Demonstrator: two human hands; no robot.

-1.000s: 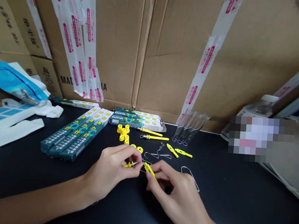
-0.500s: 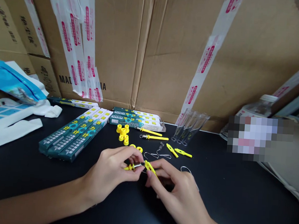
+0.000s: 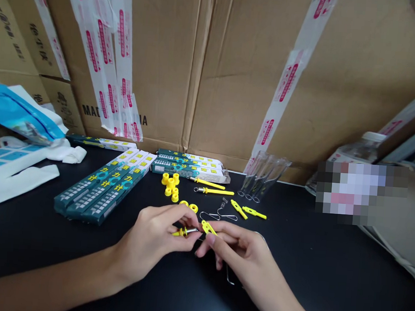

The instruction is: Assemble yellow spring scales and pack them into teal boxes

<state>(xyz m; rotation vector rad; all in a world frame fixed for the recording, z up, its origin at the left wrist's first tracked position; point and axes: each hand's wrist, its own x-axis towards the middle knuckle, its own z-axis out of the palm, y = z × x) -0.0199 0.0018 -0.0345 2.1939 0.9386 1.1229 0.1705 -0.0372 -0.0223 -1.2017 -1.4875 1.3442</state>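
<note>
Between my left hand's [image 3: 165,228] closed thumb and fingers is a yellow plastic rod [image 3: 179,232] with a metal spring end pointing right. My right hand [image 3: 246,253] pinches a flat yellow slotted piece [image 3: 207,228], its holed end beside the spring tip; whether they touch I cannot tell. A bent metal wire [image 3: 229,276] shows below my right fingers, partly hidden by the hand. Just beyond the hands lie wire hooks [image 3: 220,216], a small loose spring [image 3: 224,203] and two more slotted yellow pieces [image 3: 238,209].
Yellow caps [image 3: 170,182] and two yellow rods [image 3: 215,191] lie farther back. Clear tubes [image 3: 264,178] lean near the cardboard wall [image 3: 241,82]. Green boxes [image 3: 104,186] lie left, more boxes [image 3: 189,164] behind. A bottle [image 3: 359,147] and a bag [image 3: 402,212] stand right, blue packaging [image 3: 22,114] far left.
My right hand has turned the slotted piece so its flat, holed face shows more. The wire at my right hand has swung, now showing below the fingers. My left hand stays nearly still.
</note>
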